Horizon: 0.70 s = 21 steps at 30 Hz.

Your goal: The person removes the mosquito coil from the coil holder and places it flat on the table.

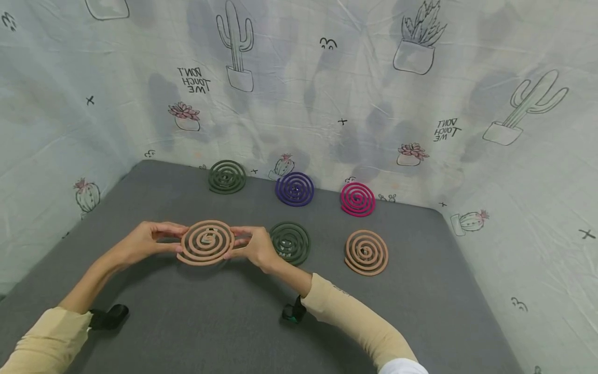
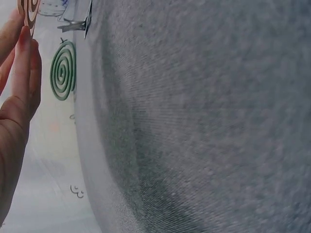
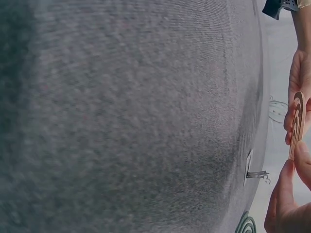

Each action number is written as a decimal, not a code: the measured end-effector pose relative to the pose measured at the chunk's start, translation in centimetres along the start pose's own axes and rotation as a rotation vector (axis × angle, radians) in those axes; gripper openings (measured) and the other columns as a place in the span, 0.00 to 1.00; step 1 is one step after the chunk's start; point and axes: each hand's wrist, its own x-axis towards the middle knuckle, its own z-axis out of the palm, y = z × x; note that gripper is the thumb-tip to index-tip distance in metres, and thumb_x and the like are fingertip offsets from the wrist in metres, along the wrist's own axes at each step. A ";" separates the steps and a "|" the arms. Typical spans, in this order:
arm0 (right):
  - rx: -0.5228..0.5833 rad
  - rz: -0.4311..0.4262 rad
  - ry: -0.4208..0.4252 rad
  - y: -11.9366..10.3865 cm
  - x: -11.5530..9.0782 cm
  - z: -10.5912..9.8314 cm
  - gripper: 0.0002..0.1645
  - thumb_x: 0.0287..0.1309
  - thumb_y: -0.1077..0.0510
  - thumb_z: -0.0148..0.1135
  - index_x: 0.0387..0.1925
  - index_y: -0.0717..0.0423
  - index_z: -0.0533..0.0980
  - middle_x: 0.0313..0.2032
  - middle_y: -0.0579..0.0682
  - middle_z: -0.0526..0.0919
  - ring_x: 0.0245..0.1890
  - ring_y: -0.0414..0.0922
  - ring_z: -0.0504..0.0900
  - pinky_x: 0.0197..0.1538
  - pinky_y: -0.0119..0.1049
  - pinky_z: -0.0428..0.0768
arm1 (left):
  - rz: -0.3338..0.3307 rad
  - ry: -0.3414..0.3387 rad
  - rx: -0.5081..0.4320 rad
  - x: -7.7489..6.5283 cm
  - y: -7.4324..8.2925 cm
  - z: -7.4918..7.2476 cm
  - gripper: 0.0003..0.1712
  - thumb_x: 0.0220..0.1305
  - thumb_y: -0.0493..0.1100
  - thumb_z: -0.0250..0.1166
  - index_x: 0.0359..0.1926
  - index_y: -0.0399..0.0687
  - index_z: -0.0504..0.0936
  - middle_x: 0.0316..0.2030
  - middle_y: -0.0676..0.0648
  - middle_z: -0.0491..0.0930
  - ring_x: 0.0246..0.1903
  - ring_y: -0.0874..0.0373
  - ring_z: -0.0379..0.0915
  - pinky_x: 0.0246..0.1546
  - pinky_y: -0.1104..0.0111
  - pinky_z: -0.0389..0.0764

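A tan mosquito coil [image 1: 207, 254] is held roughly level above the grey table between both hands. The left hand [image 1: 145, 243] pinches its left edge between thumb and fingers. At the opposite edge, the right hand [image 1: 257, 248] pinches the coil likewise. A small metal stand [image 2: 75, 25] stands upright on the table in the left wrist view; metal also shows through the held coil's gaps in the head view. Just right of the right hand sits a dark green coil [image 1: 290, 244], partly covered by that hand.
Another tan coil [image 1: 366, 252] lies at the right. Along the back stand a green coil [image 1: 226, 177], a purple coil [image 1: 295, 189] and a pink coil [image 1: 357, 199]. A printed cloth [image 1: 299, 104] hangs behind the grey table [image 1: 210, 322]. Black devices are strapped at both wrists.
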 end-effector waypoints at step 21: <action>-0.008 0.023 0.009 0.1 -1.2 0.7 0.36 0.37 0.72 0.77 0.54 0.66 0.77 0.50 0.56 0.82 0.38 0.42 0.86 0.38 0.28 0.83 | -0.031 -0.016 -0.070 -0.9 -0.1 0.4 0.26 0.56 0.37 0.71 0.55 0.30 0.77 0.53 0.31 0.76 0.46 0.76 0.73 0.43 0.75 0.79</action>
